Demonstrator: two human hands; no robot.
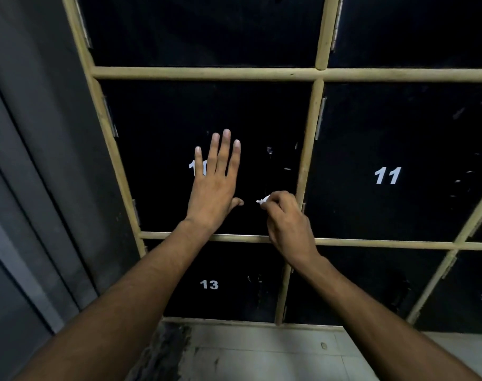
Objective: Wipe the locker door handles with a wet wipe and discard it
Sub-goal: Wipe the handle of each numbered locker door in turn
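Note:
A black locker door marked 10 [162, 160] fills the middle of the view. My left hand [215, 182] lies flat against it with straight fingers, partly covering the number. My right hand [286, 218] has curled fingers that pinch a small white wet wipe [262, 200] near the door's right edge. The dark handle [270, 171] of this door is barely visible against the black surface, just above the wipe; I cannot tell whether the wipe touches it.
Black doors 11 [387, 176], 13 [209, 284] and others sit in a pale wooden frame [305, 160]. A grey wall [41, 160] stands on the left. Below lies a light tiled floor [261, 353] with a dark stained patch.

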